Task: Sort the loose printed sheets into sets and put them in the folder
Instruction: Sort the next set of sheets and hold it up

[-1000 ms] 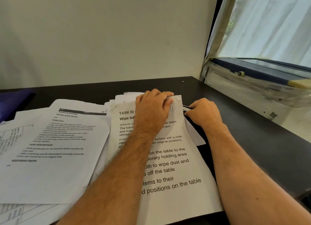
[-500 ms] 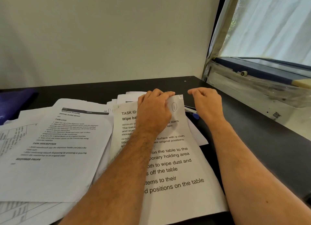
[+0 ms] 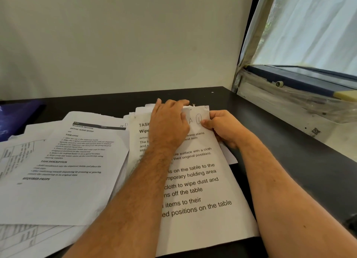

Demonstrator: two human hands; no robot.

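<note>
A large-print sheet [image 3: 195, 180] headed "TASK" lies on top of a right-hand pile on the black desk [image 3: 289, 161]. Its top right corner carries a handwritten "A" and a circled "1". My left hand [image 3: 170, 122] presses flat on the sheet's upper part, fingers reaching over the top edge. My right hand [image 3: 222, 128] grips the sheet's right edge near that corner, thumb on top. A second pile with a small-print sheet [image 3: 63, 169] on top spreads to the left. A dark blue folder [image 3: 17, 116] lies at the far left, partly out of frame.
A pale wall stands behind the desk. On the right a window sill [image 3: 301, 99] with a plastic-wrapped frame runs along the desk's edge. Bare black desk shows to the right of the piles and behind them.
My right hand rose off the desk beside the sheet, then came back and took hold of the sheet's top right corner. My left hand shifted slightly left, uncovering the handwritten "A".
</note>
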